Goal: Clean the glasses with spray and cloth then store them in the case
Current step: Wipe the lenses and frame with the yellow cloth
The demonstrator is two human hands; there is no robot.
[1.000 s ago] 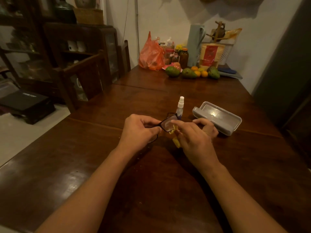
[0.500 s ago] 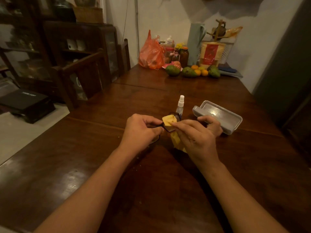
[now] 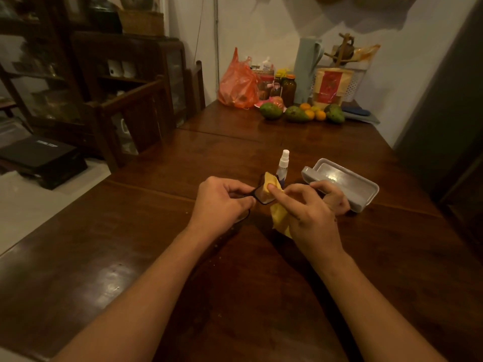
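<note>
My left hand grips the black-framed glasses just above the dark wooden table. A yellow cloth is folded over one lens, pinched there by my right hand, and its tail hangs down under that hand. Right behind the glasses stands a small clear spray bottle with a white cap. To its right lies the grey glasses case, open, with its hollow facing up and my right fingers close to its near edge.
At the table's far end stand an orange plastic bag, jars, green and orange fruit and a light blue jug. A wooden chair and dark cabinet stand on the left.
The yellow cloth has come up over the lens, which was bare a second ago. My right fingers have shifted along the lens; my left hand holds steady.
</note>
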